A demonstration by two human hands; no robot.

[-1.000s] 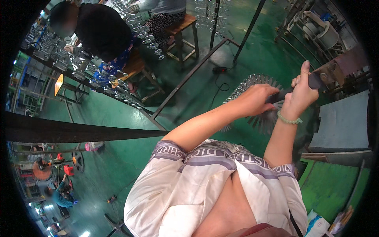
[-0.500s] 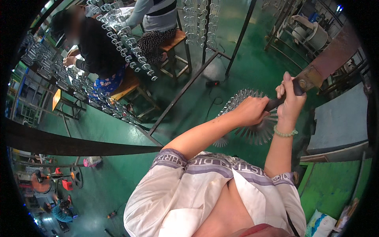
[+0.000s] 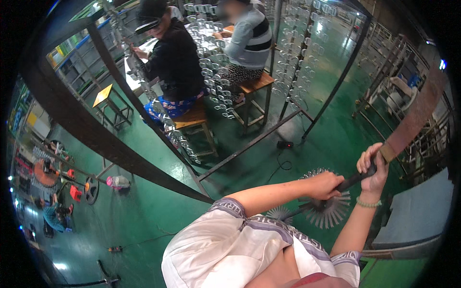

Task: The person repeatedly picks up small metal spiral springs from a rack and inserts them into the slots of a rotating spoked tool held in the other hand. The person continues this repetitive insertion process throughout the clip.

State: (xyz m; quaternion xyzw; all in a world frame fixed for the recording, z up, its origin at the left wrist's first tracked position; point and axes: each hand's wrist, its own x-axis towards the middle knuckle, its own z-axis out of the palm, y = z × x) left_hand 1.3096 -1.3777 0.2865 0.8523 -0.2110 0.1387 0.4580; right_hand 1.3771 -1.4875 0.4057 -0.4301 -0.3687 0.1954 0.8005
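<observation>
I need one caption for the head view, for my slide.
Left hand and right hand grip a dark bar near fanned metal strips, two seated co-workers beyond.

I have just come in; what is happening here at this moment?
The person's left grip and right grip are both closed around a dark bar, the right one nearer the reddish-brown flat piece at its end. A round fan of silver strips shows just below them in the picture. Farther off, two co-workers sit on wooden stools near hanging silver pieces.

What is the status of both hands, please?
Left hand gripping dark rod. Right hand wrapped around same rod. Silvery finned wheel showing just below left hand.
</observation>
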